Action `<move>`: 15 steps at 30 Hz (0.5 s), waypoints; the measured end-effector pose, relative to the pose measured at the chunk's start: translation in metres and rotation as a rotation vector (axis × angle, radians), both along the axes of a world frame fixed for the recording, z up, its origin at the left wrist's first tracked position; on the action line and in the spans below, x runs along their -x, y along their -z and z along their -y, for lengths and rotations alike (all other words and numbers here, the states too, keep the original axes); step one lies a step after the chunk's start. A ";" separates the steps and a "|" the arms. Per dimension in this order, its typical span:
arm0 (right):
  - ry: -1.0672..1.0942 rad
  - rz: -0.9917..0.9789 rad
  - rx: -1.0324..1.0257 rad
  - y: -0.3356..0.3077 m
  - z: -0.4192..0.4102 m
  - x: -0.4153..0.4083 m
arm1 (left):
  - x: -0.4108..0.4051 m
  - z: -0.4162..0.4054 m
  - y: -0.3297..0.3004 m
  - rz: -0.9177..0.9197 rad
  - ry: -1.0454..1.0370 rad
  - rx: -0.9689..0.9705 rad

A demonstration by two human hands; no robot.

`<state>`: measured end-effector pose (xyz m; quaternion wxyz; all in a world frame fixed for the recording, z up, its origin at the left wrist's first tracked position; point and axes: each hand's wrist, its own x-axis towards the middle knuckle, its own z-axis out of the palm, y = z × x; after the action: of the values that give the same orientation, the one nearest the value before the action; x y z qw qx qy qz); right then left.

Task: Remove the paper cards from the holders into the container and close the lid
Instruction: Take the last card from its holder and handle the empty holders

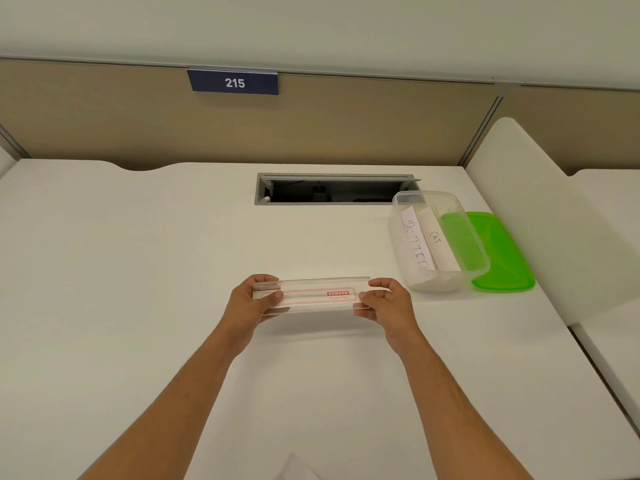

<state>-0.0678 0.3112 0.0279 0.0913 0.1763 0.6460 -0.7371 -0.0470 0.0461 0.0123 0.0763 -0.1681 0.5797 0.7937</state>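
Note:
A clear acrylic name-plate holder (313, 296) with a white paper card printed in red inside it is held over the middle of the white desk. My left hand (251, 303) grips its left end and my right hand (384, 303) grips its right end. To the right stands an open clear plastic container (438, 242) with two handwritten paper cards (424, 242) leaning inside. Its green lid (502, 258) lies flat on the desk, partly under and behind the container.
A recessed cable tray opening (332, 188) sits at the back of the desk (138, 254). A beige partition with a blue "215" sign (233, 82) rises behind. A white divider (540, 216) borders the right side. Something white (294, 467) shows at the bottom edge.

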 end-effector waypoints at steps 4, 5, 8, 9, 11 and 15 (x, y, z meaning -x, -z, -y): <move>0.019 0.024 0.079 -0.004 -0.004 0.002 | 0.003 0.000 -0.002 0.016 -0.013 -0.099; 0.023 0.028 0.093 -0.005 -0.005 0.003 | 0.004 0.001 -0.002 0.021 -0.014 -0.108; 0.031 0.039 0.115 -0.007 -0.009 0.007 | 0.006 0.000 -0.004 0.022 0.007 -0.114; 0.030 0.044 0.122 -0.008 -0.010 0.008 | 0.007 -0.001 -0.004 0.017 0.018 -0.110; 0.022 0.049 0.145 -0.009 -0.014 0.010 | 0.008 -0.003 -0.006 0.004 0.029 -0.106; 0.022 0.051 0.242 -0.014 -0.026 0.013 | 0.012 -0.009 -0.011 -0.020 0.055 -0.164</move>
<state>-0.0812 0.3369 0.0414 0.1200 0.1898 0.5479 -0.8058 -0.0593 0.0555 0.0236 0.1059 -0.1376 0.5177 0.8378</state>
